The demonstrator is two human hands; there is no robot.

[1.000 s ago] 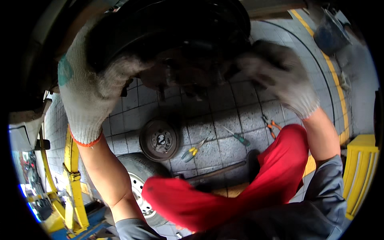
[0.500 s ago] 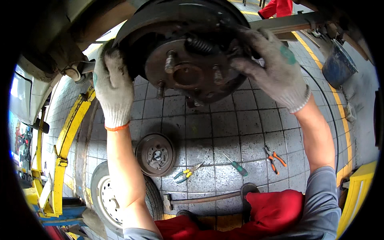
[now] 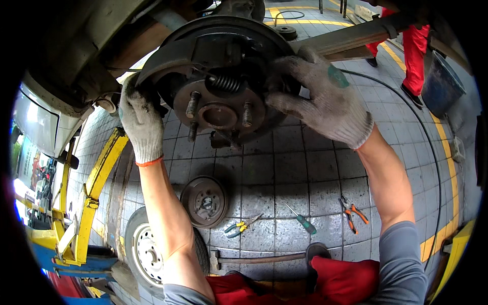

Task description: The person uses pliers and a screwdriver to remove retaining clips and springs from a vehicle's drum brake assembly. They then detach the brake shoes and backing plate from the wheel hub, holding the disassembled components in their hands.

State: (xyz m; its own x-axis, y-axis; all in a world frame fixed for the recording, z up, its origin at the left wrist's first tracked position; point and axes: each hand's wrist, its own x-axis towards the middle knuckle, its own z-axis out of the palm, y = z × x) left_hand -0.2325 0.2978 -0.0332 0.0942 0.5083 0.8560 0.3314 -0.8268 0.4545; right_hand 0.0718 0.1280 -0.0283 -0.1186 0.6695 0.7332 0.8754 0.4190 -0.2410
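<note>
A drum brake assembly with its drum off hangs at the top centre. Its rusty wheel hub (image 3: 218,116) carries threaded studs, and a coil spring (image 3: 225,83) stretches above it. My left hand (image 3: 140,114), in a soiled whitish work glove, is closed around the outer side of a curved brake shoe (image 3: 163,70); some fingers are hidden. My right hand (image 3: 323,99), gloved alike, is closed at the hub's right side, thumb below and fingers above. What lies in that grip is dark and hard to make out. Behind stands the round backing plate (image 3: 231,24).
On the tiled floor lie a brake drum (image 3: 204,202), yellow-handled pliers (image 3: 243,225), a green screwdriver (image 3: 303,222), orange-handled pliers (image 3: 352,214) and a long-handled hammer (image 3: 259,259). A wheel (image 3: 147,251) lies by my left forearm. Yellow lift arm (image 3: 99,185) at left; another person's red-trousered legs (image 3: 414,56) and bucket (image 3: 443,84) at right.
The view has shifted, so the brake assembly appears lower and further left. Both hands stay closed at its sides. The other person's red-trousered legs have come nearer at the upper right.
</note>
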